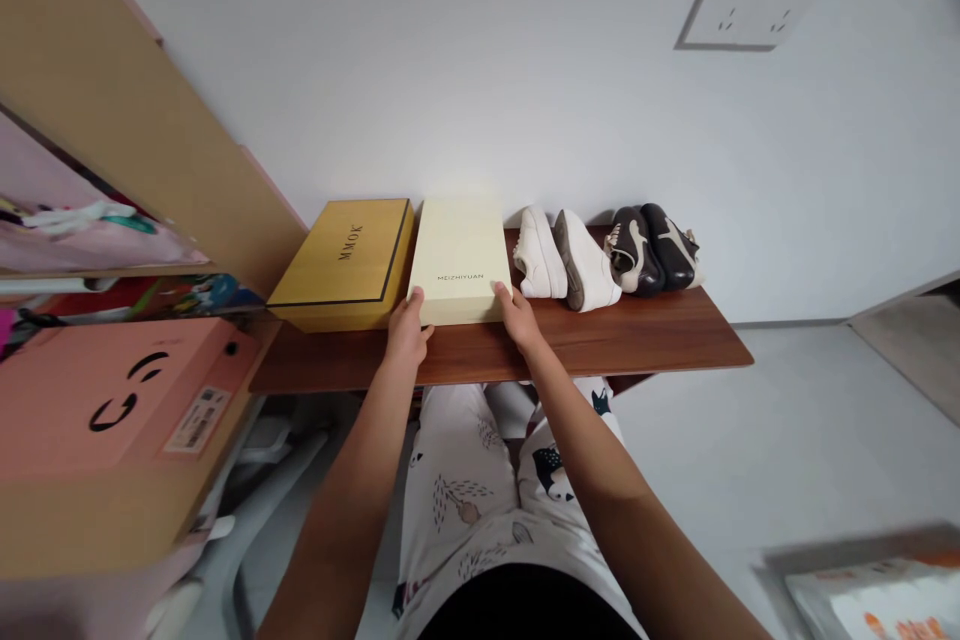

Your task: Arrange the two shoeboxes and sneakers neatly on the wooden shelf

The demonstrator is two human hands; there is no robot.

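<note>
A cream shoebox (461, 245) lettered MEIZHIYUAN lies lid up on the brown wooden shelf (600, 350). My left hand (409, 328) grips its near left corner, thumb on the lid's edge. At the near right corner my right hand (516, 313) holds it the same way; the fingers under or behind the box are partly hidden. Close by on the left is a yellow shoebox (330, 255) marked MMOK, with a dark line around its lid. Just right of the cream box stands a pair of white shoes (586, 265), toward the wall.
Dark brown shoes (637, 250) with cream trim stand farther right on the shelf. A pink box (112, 390) and a shelving unit (150, 90) crowd the left. Behind is a white wall with a socket plate (757, 2); a printed package (885, 600) lies low at right.
</note>
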